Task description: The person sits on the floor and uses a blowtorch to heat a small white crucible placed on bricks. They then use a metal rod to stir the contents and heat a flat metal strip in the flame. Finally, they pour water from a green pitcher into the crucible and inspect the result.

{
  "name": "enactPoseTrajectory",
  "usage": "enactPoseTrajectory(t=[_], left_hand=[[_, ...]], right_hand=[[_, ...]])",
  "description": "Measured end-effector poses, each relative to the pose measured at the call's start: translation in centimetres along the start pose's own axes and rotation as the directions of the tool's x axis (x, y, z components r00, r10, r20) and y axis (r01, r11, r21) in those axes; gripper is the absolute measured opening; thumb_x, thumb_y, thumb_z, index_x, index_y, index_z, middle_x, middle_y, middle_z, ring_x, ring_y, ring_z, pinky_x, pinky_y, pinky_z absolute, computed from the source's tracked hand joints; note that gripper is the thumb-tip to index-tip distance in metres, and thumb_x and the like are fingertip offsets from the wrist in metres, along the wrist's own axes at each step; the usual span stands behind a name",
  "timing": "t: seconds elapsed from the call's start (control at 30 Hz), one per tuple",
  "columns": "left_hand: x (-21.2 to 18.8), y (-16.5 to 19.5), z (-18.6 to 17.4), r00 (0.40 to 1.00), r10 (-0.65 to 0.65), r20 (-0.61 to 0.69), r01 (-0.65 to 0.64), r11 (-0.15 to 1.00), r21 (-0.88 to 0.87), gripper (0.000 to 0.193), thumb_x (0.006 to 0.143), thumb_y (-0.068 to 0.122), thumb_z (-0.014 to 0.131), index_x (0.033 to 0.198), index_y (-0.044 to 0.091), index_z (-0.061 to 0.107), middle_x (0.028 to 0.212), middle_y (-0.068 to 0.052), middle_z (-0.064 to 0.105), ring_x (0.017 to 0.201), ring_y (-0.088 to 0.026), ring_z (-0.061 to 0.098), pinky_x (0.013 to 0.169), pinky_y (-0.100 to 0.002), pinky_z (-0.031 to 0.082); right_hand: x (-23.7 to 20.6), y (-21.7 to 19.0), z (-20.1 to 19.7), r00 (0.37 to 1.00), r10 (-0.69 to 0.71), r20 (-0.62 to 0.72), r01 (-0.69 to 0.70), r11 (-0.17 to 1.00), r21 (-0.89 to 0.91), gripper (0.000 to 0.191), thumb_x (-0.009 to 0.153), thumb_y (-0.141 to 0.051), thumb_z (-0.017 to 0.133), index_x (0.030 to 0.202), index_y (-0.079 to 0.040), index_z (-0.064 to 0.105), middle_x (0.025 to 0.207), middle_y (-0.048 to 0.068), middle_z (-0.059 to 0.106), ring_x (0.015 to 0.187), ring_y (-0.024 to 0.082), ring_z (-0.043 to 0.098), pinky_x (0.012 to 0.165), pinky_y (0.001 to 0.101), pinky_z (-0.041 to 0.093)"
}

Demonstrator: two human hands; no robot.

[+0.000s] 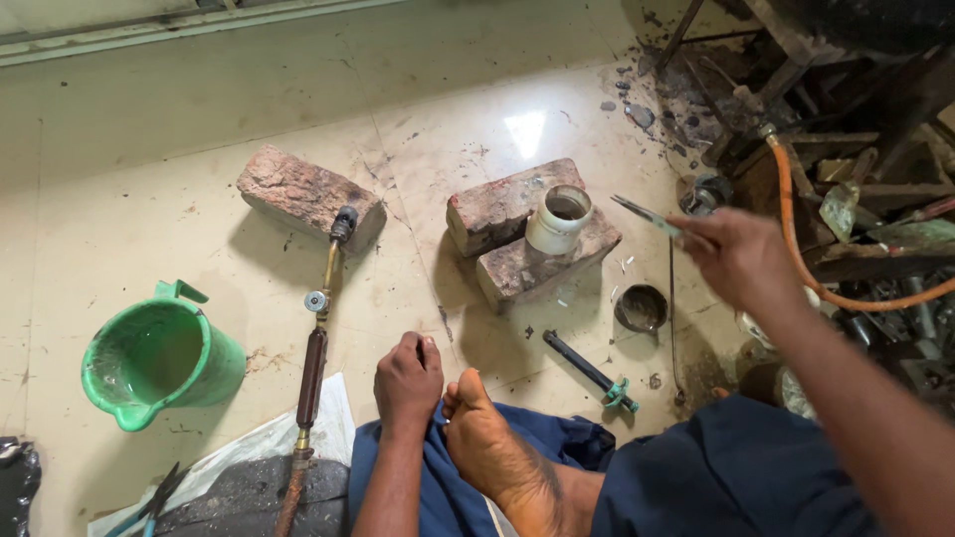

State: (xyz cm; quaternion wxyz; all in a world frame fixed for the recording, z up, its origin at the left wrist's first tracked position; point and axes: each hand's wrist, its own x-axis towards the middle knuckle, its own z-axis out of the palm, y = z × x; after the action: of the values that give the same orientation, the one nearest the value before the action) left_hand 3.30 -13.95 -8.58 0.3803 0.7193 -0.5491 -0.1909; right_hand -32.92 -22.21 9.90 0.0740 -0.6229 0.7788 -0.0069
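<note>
My right hand [738, 257] is raised at the right and grips thin metal tweezers [645, 215], whose tips point left toward a white pipe fitting [558, 219]. That fitting stands upright on two bricks [517, 239] set together on the floor. My left hand [408, 378] rests with curled fingers on the floor beside my bare foot [492, 447] and holds nothing. A small dark metal bowl [642, 306] sits below the tweezers.
A torch with a brass tube [316, 338] leans its nozzle on a third brick [306, 195]. A green plastic jug [159, 358] stands at left. A dark rod with a teal clamp [592, 370] lies near my knee. An orange hose [796, 239] and metal clutter fill the right.
</note>
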Motion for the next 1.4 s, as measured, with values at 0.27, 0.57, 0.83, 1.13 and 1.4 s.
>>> enactPoseTrajectory(t=[0.27,0.57,0.83,1.13,1.4], left_hand=[[0.2,0.2,-0.2,0.993,-0.094,0.072,0.091,0.995,0.047,0.021,0.093,0.027,0.061,0.088,0.007,0.067,0.083,-0.017,0.072,0.079,-0.041,0.07,0.071,-0.052,0.055],[0.4,0.1,0.0,0.994,-0.082,0.068,0.081,0.997,0.017,0.019,0.092,0.025,0.062,0.087,0.007,0.066,0.082,-0.016,0.073,0.079,-0.04,0.07,0.07,-0.051,0.055],[0.5,0.2,-0.1,0.992,-0.098,0.084,0.097,0.995,0.018,0.019,0.092,0.024,0.062,0.087,0.006,0.065,0.081,-0.016,0.072,0.078,-0.04,0.07,0.069,-0.051,0.055],[0.5,0.0,0.0,0.993,-0.092,0.072,0.092,0.996,0.007,0.018,0.091,0.023,0.062,0.085,0.006,0.065,0.078,-0.018,0.071,0.075,-0.041,0.069,0.068,-0.051,0.055],[0.5,0.0,0.0,0.991,-0.09,0.096,0.089,0.996,0.017,0.02,0.093,0.024,0.061,0.086,0.005,0.064,0.078,-0.018,0.071,0.075,-0.04,0.07,0.067,-0.051,0.055]], right_hand=[[6.9,-5.3,-2.8,0.944,-0.329,0.008,0.306,0.869,-0.389,0.025,0.097,-0.027,0.067,0.12,-0.03,0.077,0.116,-0.001,0.074,0.082,0.017,0.071,0.068,0.0329,0.062],[8.7,-8.2,-2.1,0.912,-0.407,0.051,0.377,0.784,-0.493,0.024,0.099,-0.014,0.065,0.114,-0.023,0.08,0.106,0.002,0.078,0.078,0.017,0.071,0.065,0.0324,0.061],[10.6,-10.7,-2.3,0.852,-0.5,0.156,0.486,0.644,-0.59,0.014,0.098,-0.009,0.064,0.098,-0.015,0.077,0.085,0.005,0.075,0.068,0.017,0.071,0.059,0.033,0.06],[12.7,-11.8,-1.1,0.832,-0.507,0.225,0.54,0.645,-0.541,0.015,0.098,-0.004,0.062,0.094,-0.011,0.075,0.082,0.006,0.073,0.067,0.018,0.07,0.061,0.0337,0.06],[13.2,-11.7,-0.5,0.89,-0.379,0.253,0.454,0.691,-0.562,0.013,0.097,-0.008,0.068,0.106,-0.011,0.076,0.086,0.008,0.076,0.073,0.018,0.068,0.067,0.0344,0.059]])
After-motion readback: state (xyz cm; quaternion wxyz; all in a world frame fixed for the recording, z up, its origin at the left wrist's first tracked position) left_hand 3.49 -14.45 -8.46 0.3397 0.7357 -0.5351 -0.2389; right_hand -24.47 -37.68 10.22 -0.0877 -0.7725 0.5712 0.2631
